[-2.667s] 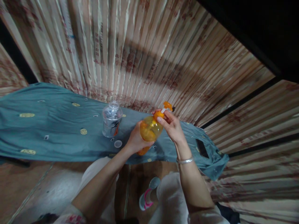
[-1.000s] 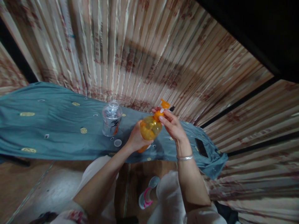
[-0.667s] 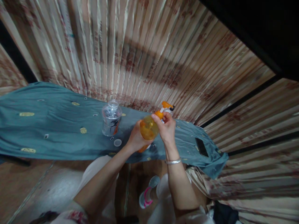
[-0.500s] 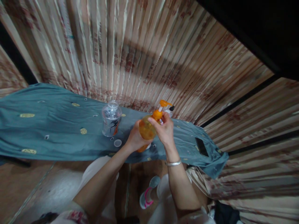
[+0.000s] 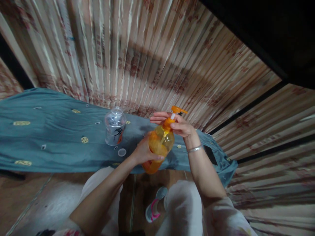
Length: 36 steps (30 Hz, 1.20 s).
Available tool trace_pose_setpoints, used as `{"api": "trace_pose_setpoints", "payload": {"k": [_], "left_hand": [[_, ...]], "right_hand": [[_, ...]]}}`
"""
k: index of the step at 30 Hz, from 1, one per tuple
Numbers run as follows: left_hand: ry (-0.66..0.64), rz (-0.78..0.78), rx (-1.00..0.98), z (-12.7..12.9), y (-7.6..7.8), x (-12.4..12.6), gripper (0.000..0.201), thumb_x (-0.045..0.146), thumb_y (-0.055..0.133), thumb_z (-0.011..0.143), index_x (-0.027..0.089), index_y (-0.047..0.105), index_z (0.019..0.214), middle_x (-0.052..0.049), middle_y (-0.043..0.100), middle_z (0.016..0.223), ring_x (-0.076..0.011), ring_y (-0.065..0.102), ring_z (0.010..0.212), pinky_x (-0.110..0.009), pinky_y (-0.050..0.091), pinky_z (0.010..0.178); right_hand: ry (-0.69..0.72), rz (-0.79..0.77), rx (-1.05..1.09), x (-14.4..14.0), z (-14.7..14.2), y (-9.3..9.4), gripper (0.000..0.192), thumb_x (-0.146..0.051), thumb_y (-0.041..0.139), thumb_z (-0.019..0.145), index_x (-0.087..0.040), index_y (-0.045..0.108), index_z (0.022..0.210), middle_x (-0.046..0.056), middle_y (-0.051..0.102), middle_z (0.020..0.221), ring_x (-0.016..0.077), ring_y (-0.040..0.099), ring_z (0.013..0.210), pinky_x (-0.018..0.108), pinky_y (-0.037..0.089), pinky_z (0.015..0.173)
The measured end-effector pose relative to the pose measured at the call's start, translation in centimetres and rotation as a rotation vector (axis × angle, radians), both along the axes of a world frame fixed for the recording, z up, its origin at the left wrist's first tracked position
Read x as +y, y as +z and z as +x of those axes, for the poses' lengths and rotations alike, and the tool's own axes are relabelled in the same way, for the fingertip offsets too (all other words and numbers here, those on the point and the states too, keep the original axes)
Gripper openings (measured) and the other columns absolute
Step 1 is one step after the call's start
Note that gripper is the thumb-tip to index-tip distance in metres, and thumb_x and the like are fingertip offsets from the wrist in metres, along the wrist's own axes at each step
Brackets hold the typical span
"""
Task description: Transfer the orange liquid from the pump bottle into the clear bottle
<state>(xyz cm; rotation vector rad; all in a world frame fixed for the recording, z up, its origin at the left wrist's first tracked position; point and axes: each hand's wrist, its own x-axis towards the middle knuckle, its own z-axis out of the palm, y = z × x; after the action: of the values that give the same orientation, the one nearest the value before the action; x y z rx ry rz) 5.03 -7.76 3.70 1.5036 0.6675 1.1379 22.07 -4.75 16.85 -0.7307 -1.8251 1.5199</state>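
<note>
An amber see-through pump bottle (image 5: 161,142) with an orange pump head (image 5: 177,109) is held tilted above the table's front edge, its top leaning right. My left hand (image 5: 144,151) is wrapped round the bottle's body, thumb across its front. At the orange collar is my right hand (image 5: 183,126); its fingers stretch out straight to the left behind the neck, while the thumb lies in front against the collar. To the left stands an uncapped clear plastic bottle (image 5: 114,131) with a dark and orange label. A small white round cap (image 5: 122,152) lies close to it.
A teal patterned cloth (image 5: 59,131) covers the narrow table. At its right end lies a black phone (image 5: 210,154), partly hidden by my right forearm. A pleated curtain (image 5: 137,59) hangs behind, with dark frame bars at the sides. My legs are below the table's front edge.
The pump bottle has come closer and lower right, tilting more. My right hand's fingers have straightened from their grip round the collar, and its wrist has moved right.
</note>
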Motion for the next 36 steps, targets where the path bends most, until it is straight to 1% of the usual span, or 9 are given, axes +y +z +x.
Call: {"api": "trace_pose_setpoints", "payload": {"k": [3, 6, 10, 14, 18, 22, 27, 30, 36], "left_hand": [[-0.145, -0.076, -0.087, -0.1, 0.8, -0.5, 0.076, 0.033, 0.092, 0.049, 0.020, 0.058, 0.115, -0.008, 0.070, 0.115, -0.0292, 0.067, 0.106, -0.046, 0.055, 0.094], [-0.204, -0.116, -0.141, 0.0, 1.1, -0.9, 0.072, 0.034, 0.091, 0.051, 0.020, 0.057, 0.113, -0.008, 0.071, 0.112, -0.0289, 0.069, 0.103, -0.046, 0.057, 0.092], [-0.002, -0.053, -0.071, 0.7, 0.1, -0.7, 0.077, 0.036, 0.093, 0.050, 0.020, 0.055, 0.114, -0.008, 0.069, 0.114, -0.0318, 0.067, 0.108, -0.050, 0.055, 0.097], [0.202, 0.040, 0.039, 1.2, -0.8, -0.2, 0.080, 0.030, 0.090, 0.051, 0.021, 0.050, 0.119, -0.009, 0.066, 0.122, -0.0323, 0.066, 0.114, -0.052, 0.054, 0.101], [0.294, 0.160, 0.131, 1.2, -0.8, 0.2, 0.082, 0.027, 0.087, 0.050, 0.021, 0.046, 0.121, -0.009, 0.065, 0.122, -0.0315, 0.066, 0.113, -0.051, 0.055, 0.100], [0.348, 0.252, 0.175, 1.4, -0.7, 0.2, 0.079, 0.023, 0.086, 0.049, 0.021, 0.047, 0.118, -0.008, 0.066, 0.116, -0.0306, 0.067, 0.107, -0.047, 0.057, 0.094], [0.344, 0.302, 0.209, 1.1, -0.1, 0.2, 0.069, 0.020, 0.083, 0.053, 0.020, 0.049, 0.113, -0.006, 0.067, 0.109, -0.0284, 0.068, 0.101, -0.044, 0.058, 0.089], [0.372, 0.293, 0.238, 0.6, 0.1, 0.5, 0.077, 0.020, 0.087, 0.048, 0.019, 0.048, 0.114, -0.009, 0.066, 0.113, -0.0313, 0.067, 0.106, -0.048, 0.057, 0.094], [0.444, 0.311, 0.192, 0.0, -1.0, 1.9, 0.080, 0.029, 0.091, 0.046, 0.023, 0.050, 0.115, -0.006, 0.066, 0.113, -0.0304, 0.068, 0.103, -0.048, 0.059, 0.091]], "right_hand": [[0.076, -0.022, -0.009, 0.5, -0.8, 0.3, 0.049, -0.057, 0.084, 0.066, -0.021, 0.078, 0.100, 0.009, 0.080, 0.107, 0.0298, 0.071, 0.113, 0.054, 0.045, 0.110], [-0.001, -0.035, -0.041, 0.2, -1.7, 0.3, 0.039, -0.057, 0.083, 0.066, -0.021, 0.074, 0.078, 0.007, 0.080, 0.088, 0.0287, 0.074, 0.106, 0.052, 0.049, 0.106], [-0.257, -0.003, -0.032, -0.8, -2.9, -0.5, 0.037, -0.055, 0.085, 0.065, -0.022, 0.069, 0.069, 0.004, 0.079, 0.079, 0.0235, 0.075, 0.097, 0.041, 0.053, 0.099], [-0.512, 0.071, -0.085, -1.4, -3.9, -2.1, 0.040, -0.060, 0.083, 0.063, -0.023, 0.069, 0.069, 0.005, 0.076, 0.077, 0.0206, 0.072, 0.084, 0.034, 0.056, 0.083], [-0.798, 0.196, -0.094, -1.7, -4.4, -4.0, 0.038, -0.057, 0.079, 0.066, -0.021, 0.068, 0.069, 0.005, 0.073, 0.074, 0.0167, 0.065, 0.071, 0.031, 0.054, 0.070], [-0.945, 0.235, -0.066, -2.0, -4.6, -5.6, 0.031, -0.050, 0.073, 0.073, -0.020, 0.066, 0.073, 0.004, 0.070, 0.071, 0.0141, 0.061, 0.067, 0.029, 0.052, 0.067], [-0.998, 0.234, -0.065, -1.8, -4.7, -5.9, 0.026, -0.045, 0.072, 0.073, -0.020, 0.064, 0.070, 0.003, 0.068, 0.070, 0.0140, 0.061, 0.066, 0.029, 0.052, 0.067], [-0.985, 0.235, -0.075, -1.1, -5.2, -5.7, 0.026, -0.045, 0.072, 0.073, -0.021, 0.064, 0.070, 0.003, 0.068, 0.072, 0.0139, 0.062, 0.069, 0.029, 0.053, 0.070], [-0.941, 0.275, -0.098, 0.5, -6.4, -5.9, 0.027, -0.044, 0.070, 0.074, -0.019, 0.064, 0.068, 0.003, 0.067, 0.068, 0.0133, 0.062, 0.067, 0.027, 0.051, 0.067]]}}
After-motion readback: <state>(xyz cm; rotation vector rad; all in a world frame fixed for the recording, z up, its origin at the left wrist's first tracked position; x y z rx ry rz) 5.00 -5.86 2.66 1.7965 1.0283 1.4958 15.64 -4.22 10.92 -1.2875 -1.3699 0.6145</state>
